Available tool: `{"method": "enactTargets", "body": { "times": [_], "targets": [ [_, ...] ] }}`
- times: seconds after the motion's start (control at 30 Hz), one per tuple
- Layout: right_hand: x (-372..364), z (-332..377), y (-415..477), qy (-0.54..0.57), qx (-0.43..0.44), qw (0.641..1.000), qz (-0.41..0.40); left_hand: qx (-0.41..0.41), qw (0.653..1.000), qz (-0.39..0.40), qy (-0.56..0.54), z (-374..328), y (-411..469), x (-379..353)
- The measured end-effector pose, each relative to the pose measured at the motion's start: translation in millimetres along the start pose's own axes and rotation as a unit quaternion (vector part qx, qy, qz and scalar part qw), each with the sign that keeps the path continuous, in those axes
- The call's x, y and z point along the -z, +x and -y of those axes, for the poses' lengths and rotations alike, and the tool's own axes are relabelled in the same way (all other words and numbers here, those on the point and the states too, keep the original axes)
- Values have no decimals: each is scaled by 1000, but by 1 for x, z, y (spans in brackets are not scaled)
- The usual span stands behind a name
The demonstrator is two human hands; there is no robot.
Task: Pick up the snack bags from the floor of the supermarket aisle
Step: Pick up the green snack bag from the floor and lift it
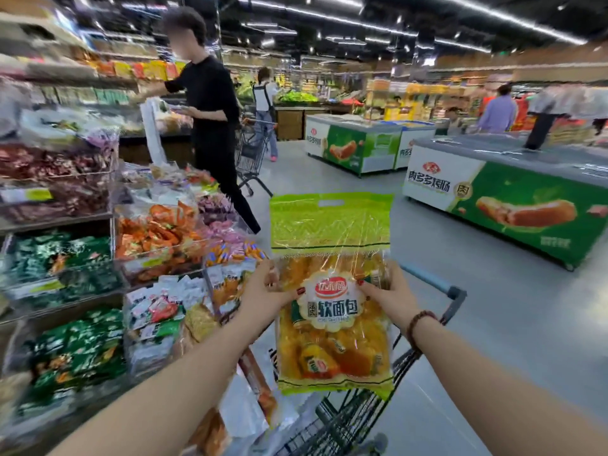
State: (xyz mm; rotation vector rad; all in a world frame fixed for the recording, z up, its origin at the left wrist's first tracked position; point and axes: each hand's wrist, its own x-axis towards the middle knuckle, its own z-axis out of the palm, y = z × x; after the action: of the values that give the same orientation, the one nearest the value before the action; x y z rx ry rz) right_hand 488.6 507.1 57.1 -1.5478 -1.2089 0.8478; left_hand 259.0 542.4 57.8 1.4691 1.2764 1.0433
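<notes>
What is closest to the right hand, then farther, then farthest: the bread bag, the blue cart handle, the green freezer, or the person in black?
From the right hand:
1. Bread bag, held in that hand, between both hands.
2. Blue cart handle, just beyond it, to the right.
3. Green freezer, across the aisle on the right.
4. Person in black, up the aisle on the left by the shelves.

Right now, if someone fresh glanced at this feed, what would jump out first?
The big green-and-yellow snack bag, held upright at centre by the left hand and the right hand, over a shopping cart. Next, the green-sided freezer chest on the right and the bins of packaged snacks on the left.
</notes>
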Motion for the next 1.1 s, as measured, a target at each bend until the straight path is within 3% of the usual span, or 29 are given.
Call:
{"method": "enactTargets", "body": {
  "times": [0.27, 0.7, 1.0, 1.1],
  "targets": [
    [-1, -33, 60, -11, -34, 997, 64, 78, 994, -73, -13, 35, 25, -30],
    [3, -55, 121, 22, 16, 984, 179, 117, 965, -235, -2, 34, 20, -69],
    [-1, -148, 117, -83, -115, 954, 265, 229, 938, -261, 6, 122, -19, -122],
    [-3, -167, 117, -134, -114, 946, 272, 251, 925, -286, 5, 140, -25, -128]
  ]
}}
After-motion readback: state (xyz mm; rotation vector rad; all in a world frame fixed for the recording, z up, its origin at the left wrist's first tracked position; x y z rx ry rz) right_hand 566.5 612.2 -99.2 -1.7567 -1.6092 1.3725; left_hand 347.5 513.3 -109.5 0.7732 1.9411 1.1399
